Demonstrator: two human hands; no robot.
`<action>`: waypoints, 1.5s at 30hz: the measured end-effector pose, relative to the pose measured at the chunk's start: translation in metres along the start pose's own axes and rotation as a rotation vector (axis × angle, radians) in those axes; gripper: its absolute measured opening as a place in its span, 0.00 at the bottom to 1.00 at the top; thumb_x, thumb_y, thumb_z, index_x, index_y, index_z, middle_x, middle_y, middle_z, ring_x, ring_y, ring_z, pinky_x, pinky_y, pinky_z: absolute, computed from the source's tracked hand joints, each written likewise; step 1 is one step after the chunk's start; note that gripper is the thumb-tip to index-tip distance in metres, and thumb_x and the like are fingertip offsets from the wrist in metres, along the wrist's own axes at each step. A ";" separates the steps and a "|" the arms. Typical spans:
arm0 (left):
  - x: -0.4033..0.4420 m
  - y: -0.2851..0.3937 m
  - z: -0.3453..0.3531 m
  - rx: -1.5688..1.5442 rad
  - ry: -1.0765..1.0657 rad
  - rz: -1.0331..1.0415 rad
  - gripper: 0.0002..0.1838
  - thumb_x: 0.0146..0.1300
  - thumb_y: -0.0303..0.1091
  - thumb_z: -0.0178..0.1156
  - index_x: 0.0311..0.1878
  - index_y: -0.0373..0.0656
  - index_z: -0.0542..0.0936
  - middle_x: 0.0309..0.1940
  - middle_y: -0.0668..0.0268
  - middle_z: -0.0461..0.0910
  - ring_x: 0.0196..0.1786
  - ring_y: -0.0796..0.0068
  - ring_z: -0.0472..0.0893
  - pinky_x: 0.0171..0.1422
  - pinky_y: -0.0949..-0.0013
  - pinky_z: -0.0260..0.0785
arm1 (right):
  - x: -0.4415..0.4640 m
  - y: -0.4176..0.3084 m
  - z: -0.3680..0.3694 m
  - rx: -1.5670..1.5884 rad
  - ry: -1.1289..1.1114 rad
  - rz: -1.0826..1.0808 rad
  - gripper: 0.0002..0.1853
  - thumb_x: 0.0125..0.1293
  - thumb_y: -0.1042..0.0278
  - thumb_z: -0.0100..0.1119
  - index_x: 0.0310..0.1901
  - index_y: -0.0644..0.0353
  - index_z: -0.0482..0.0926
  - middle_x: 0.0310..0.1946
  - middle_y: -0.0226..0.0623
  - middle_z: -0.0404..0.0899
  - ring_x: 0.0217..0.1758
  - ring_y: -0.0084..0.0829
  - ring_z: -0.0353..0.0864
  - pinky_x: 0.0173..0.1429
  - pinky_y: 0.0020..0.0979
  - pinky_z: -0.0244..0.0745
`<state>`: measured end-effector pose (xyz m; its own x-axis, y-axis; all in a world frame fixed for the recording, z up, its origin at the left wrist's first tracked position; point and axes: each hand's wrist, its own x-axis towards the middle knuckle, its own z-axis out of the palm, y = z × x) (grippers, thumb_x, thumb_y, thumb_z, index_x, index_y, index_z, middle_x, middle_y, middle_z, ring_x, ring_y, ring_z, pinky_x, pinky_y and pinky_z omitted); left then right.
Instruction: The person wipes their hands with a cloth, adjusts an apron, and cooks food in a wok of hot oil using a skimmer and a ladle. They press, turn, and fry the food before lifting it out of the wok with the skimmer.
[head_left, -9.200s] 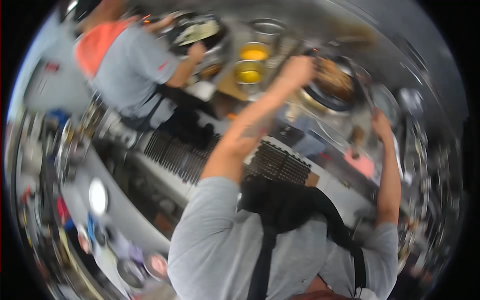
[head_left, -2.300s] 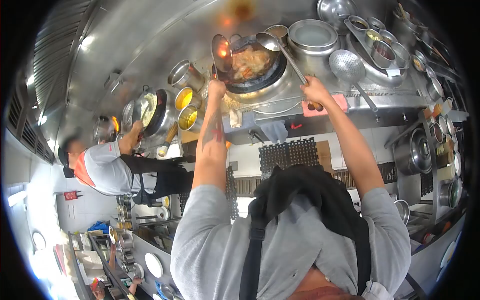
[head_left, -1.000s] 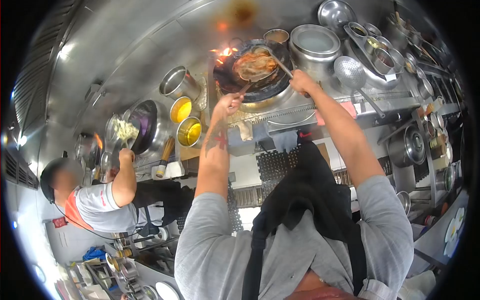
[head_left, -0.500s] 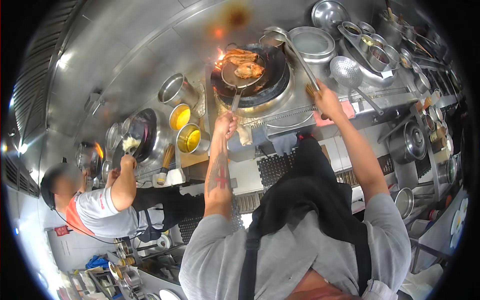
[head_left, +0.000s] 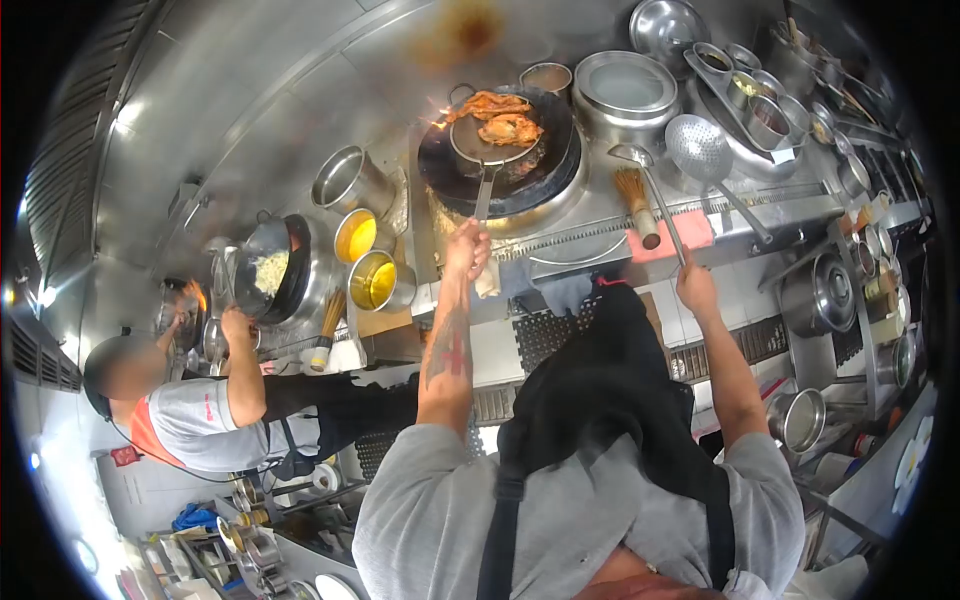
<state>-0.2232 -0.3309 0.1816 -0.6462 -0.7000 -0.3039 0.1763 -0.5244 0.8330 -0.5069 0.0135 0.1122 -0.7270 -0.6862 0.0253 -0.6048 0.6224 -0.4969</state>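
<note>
My left hand (head_left: 467, 248) is closed round the handle of a round strainer (head_left: 474, 150), held over the black wok (head_left: 552, 165). Browned pieces of food (head_left: 510, 130) lie in the strainer, and a small flame shows at the wok's left edge. Away to the right, my right hand (head_left: 697, 286) grips the end of a long-handled ladle (head_left: 664, 203). The ladle's bowl rests on the steel stove top, beside a bamboo brush (head_left: 634, 200) and a pink cloth (head_left: 676, 236).
At left a co-worker (head_left: 200, 415) works at another wok (head_left: 294, 270). Two pots of yellow liquid (head_left: 372, 284) and a tall steel pot (head_left: 345, 180) stand between the woks. Right of my wok are a lidded pot (head_left: 626, 85), a perforated skimmer (head_left: 697, 148) and a sauce tray (head_left: 730, 108).
The food, earlier loose in the wok, now sits lifted in the strainer. My right hand has drawn the ladle away from the wok, rightwards and down to the stove's front edge.
</note>
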 end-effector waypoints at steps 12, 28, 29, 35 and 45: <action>-0.046 0.016 0.069 -0.034 0.190 -0.040 0.15 0.70 0.40 0.40 0.28 0.46 0.66 0.10 0.75 0.58 0.08 0.85 0.54 0.07 0.80 0.44 | 0.028 -0.011 -0.015 0.039 0.171 -0.288 0.25 0.53 0.71 0.58 0.55 0.63 0.69 0.47 0.51 0.71 0.51 0.51 0.70 0.53 0.43 0.68; -0.015 -0.004 0.058 -0.241 -0.040 0.076 0.07 0.68 0.40 0.47 0.35 0.51 0.64 0.14 0.74 0.61 0.09 0.86 0.56 0.07 0.80 0.44 | -0.013 -0.022 -0.015 0.201 0.012 -0.366 0.14 0.57 0.73 0.54 0.46 0.62 0.77 0.41 0.48 0.76 0.47 0.48 0.73 0.55 0.40 0.67; -0.018 0.006 0.052 -0.281 -0.012 0.087 0.07 0.68 0.39 0.48 0.35 0.51 0.65 0.15 0.74 0.61 0.09 0.86 0.55 0.07 0.80 0.44 | -0.016 -0.025 -0.014 0.200 0.013 -0.372 0.14 0.57 0.73 0.54 0.46 0.62 0.77 0.41 0.48 0.76 0.47 0.48 0.73 0.55 0.40 0.67; -0.048 0.097 -0.015 -0.380 0.102 0.158 0.03 0.68 0.31 0.44 0.40 0.45 0.63 0.21 0.70 0.64 0.13 0.88 0.57 0.10 0.83 0.49 | -0.044 -0.044 0.011 0.190 -0.019 -0.250 0.14 0.58 0.71 0.54 0.46 0.61 0.78 0.42 0.48 0.76 0.50 0.48 0.72 0.56 0.41 0.66; -0.036 0.204 -0.186 -0.249 0.291 0.230 0.03 0.66 0.27 0.41 0.36 0.39 0.63 0.22 0.65 0.65 0.15 0.84 0.58 0.14 0.81 0.49 | -0.061 -0.138 0.054 0.111 -0.079 -0.279 0.14 0.56 0.71 0.54 0.45 0.62 0.78 0.40 0.51 0.76 0.45 0.51 0.73 0.52 0.43 0.68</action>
<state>-0.0259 -0.5025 0.2767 -0.3393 -0.9008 -0.2709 0.4872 -0.4147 0.7686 -0.3619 -0.0506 0.1324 -0.5077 -0.8547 0.1088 -0.7351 0.3639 -0.5720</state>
